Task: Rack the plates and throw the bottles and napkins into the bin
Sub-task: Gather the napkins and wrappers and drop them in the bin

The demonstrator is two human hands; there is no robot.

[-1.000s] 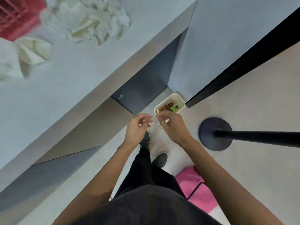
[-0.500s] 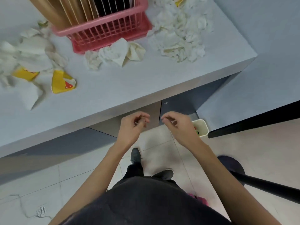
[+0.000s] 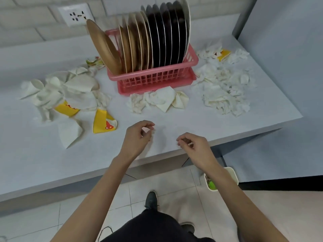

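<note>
My left hand (image 3: 139, 137) hovers over the near part of the white table (image 3: 174, 119), its fingers loosely curled with a gap and nothing in them. Further right, my right hand (image 3: 194, 147) is at the table's front edge, fingers curled in against the thumb, also without anything in it. Behind them a pink rack (image 3: 157, 79) holds upright brown plates (image 3: 125, 46) and black plates (image 3: 166, 35). Crumpled napkins lie in heaps on the right (image 3: 225, 84), in front of the rack (image 3: 157, 100) and on the left (image 3: 70, 91). A small white bin (image 3: 233, 173) stands on the floor under my right forearm, with a green bottle (image 3: 212, 185) inside.
Squashed yellow paper cups (image 3: 103, 122) lie left of my left hand, among the left napkins. A wall socket (image 3: 74, 13) is at the back. A grey panel (image 3: 288, 67) closes the table's right side. My shoes (image 3: 151, 198) are on the tiled floor.
The view has swung up from the floor bin to the tabletop. Both hands rose from above the bin to table height and moved apart.
</note>
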